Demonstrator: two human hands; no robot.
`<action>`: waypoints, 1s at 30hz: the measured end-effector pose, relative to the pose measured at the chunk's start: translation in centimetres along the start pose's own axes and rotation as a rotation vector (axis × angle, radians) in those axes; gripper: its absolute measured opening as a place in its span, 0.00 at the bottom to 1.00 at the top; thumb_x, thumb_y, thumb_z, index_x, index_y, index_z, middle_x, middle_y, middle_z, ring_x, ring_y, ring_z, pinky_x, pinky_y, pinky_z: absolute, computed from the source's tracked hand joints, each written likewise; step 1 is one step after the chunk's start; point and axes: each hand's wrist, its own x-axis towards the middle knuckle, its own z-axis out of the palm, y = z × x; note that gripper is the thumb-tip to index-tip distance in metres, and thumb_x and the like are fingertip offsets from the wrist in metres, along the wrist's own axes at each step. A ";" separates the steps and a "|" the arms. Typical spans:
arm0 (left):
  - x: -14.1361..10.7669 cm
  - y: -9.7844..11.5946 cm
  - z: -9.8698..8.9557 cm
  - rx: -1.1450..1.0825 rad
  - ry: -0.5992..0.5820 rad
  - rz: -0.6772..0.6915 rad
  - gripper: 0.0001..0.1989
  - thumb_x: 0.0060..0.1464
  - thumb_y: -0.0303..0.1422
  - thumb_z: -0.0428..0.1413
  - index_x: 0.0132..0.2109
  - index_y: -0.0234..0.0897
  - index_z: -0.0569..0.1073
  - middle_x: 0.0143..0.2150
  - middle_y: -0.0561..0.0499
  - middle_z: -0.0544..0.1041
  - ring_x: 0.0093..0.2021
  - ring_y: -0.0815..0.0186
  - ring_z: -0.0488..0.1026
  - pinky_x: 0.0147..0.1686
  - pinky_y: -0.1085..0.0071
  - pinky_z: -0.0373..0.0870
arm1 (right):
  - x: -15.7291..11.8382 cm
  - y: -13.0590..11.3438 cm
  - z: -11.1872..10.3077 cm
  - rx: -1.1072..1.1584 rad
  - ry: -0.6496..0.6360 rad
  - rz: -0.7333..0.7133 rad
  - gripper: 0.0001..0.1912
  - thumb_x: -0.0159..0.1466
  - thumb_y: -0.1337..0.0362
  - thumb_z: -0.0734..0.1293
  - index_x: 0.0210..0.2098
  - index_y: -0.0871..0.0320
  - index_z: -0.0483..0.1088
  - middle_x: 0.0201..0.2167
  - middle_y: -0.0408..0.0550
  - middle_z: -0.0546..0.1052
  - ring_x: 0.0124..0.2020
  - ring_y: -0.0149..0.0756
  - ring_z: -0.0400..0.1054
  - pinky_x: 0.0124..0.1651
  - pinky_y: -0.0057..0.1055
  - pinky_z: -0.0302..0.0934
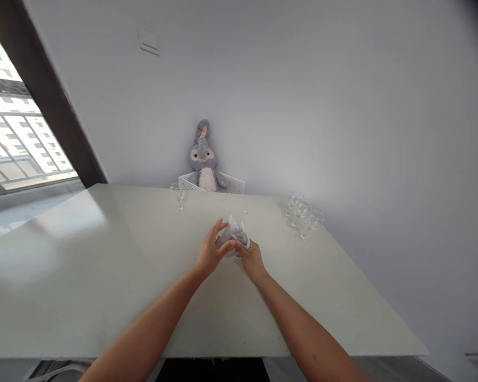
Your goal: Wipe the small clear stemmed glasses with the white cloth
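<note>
A clear stemmed glass (238, 216) is between my two hands above the middle of the table, its rim upward. Bunched around its bowl is a grey cloth (231, 233) with a whitish edge. My left hand (212, 250) presses the cloth from the left, thumb bent inward and a couple of fingers reaching past the glass. From the right, my right hand (252, 260) is closed on the cloth and glass, its thumb close to the left thumb. Most of the right fingers and the lower part of the glass are hidden.
A single stemmed glass (180, 196) stands at the table's back left. Several more glasses (301, 212) cluster near the right edge by the wall. Behind the pale table (135, 276), a plush toy (205, 162) sits in a white perforated basket (235, 184).
</note>
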 end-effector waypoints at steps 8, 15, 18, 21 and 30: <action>0.4 0.1 -0.7 -0.644 -0.209 -0.188 0.32 0.42 0.39 0.60 0.53 0.38 0.58 0.49 0.40 0.70 0.40 0.61 0.71 0.40 0.67 0.66 | -0.6 -0.1 0.4 -0.271 -0.212 -0.087 0.19 0.59 0.50 0.57 0.26 0.59 0.66 0.22 0.43 0.68 0.24 0.32 0.60 0.27 0.27 0.52; 0.4 0.3 0.0 -0.588 -0.029 -0.272 0.27 0.41 0.38 0.60 0.48 0.37 0.60 0.44 0.42 0.73 0.43 0.60 0.70 0.40 0.65 0.66 | -0.5 0.8 0.5 -0.968 0.027 -0.450 0.18 0.64 0.57 0.52 0.42 0.61 0.65 0.33 0.55 0.74 0.33 0.42 0.65 0.38 0.36 0.54; 0.6 0.0 -0.2 -0.583 0.051 -0.304 0.24 0.42 0.39 0.59 0.46 0.36 0.62 0.41 0.43 0.75 0.43 0.61 0.71 0.46 0.62 0.62 | -1.1 0.5 0.7 -1.066 0.002 -0.581 0.20 0.64 0.57 0.53 0.48 0.64 0.62 0.39 0.57 0.73 0.39 0.44 0.64 0.44 0.40 0.51; 0.7 -0.4 -0.6 -0.571 0.143 -0.325 0.23 0.43 0.40 0.59 0.45 0.37 0.63 0.39 0.45 0.76 0.43 0.62 0.71 0.48 0.61 0.61 | -1.8 -0.1 1.0 -1.130 -0.054 -0.670 0.22 0.63 0.56 0.54 0.50 0.64 0.60 0.45 0.58 0.70 0.44 0.46 0.61 0.47 0.43 0.49; 0.7 -0.3 -0.4 -0.658 0.229 -0.249 0.26 0.41 0.38 0.60 0.46 0.38 0.59 0.43 0.44 0.73 0.40 0.62 0.73 0.45 0.61 0.64 | -1.1 0.4 1.7 -1.118 0.028 -0.590 0.06 0.60 0.66 0.59 0.30 0.57 0.68 0.33 0.51 0.72 0.37 0.40 0.64 0.42 0.40 0.52</action>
